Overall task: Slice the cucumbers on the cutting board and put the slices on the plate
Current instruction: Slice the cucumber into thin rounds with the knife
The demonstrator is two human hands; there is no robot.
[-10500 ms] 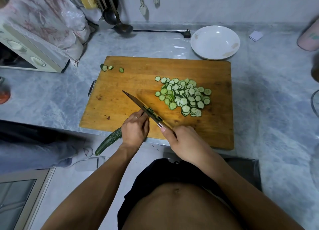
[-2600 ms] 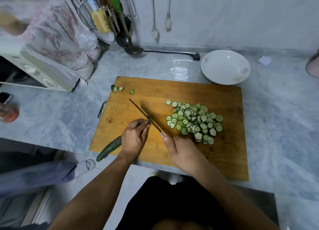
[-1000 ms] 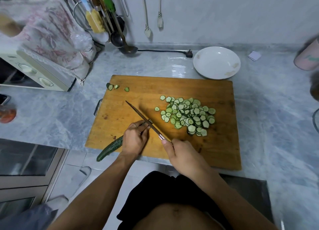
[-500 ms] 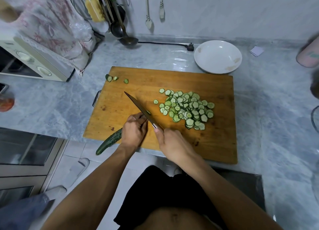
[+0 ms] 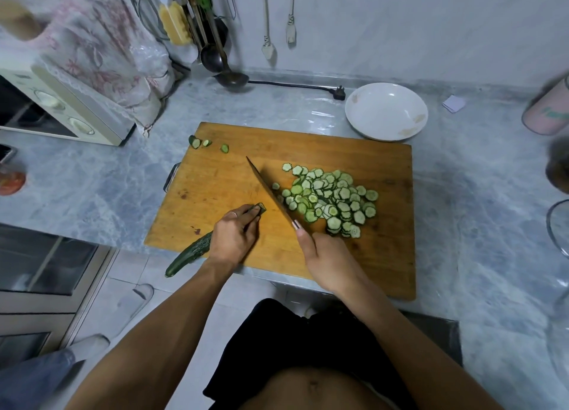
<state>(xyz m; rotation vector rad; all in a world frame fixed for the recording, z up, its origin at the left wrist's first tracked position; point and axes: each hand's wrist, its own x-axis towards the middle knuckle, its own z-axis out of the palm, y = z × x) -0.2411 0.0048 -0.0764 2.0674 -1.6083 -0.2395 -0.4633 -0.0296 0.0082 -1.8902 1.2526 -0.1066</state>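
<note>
Presently, landmark = wooden cutting board, lying flat on the grey marble worktop.

Left hand: over the board's near-left part, fingers curled down onto the cucumber, pinning it. Cut end of the cucumber shows just past the fingertips; uncut tail runs back off the board's near-left edge and overhangs the worktop edge.

Right hand: over the board's near edge, right of the left hand, wrapped round the handle of the knife, index finger extended along the top. Blade runs diagonally toward the board's far-left, tip near the board's centre. Blade stands apart from the cucumber's cut end, between it and the slices. Whether the edge touches the board: cannot tell.

Slices: loose overlapping heap on the board's centre-right, just right of the blade; one small slice lies against the blade side of the heap.

End pieces: three small bits at the board's far-left corner.

Plate: white, on the worktop, touching or just beyond the board's far-right edge; no slices on it.

Left of the board: cream microwave under a floral cloth.
</note>
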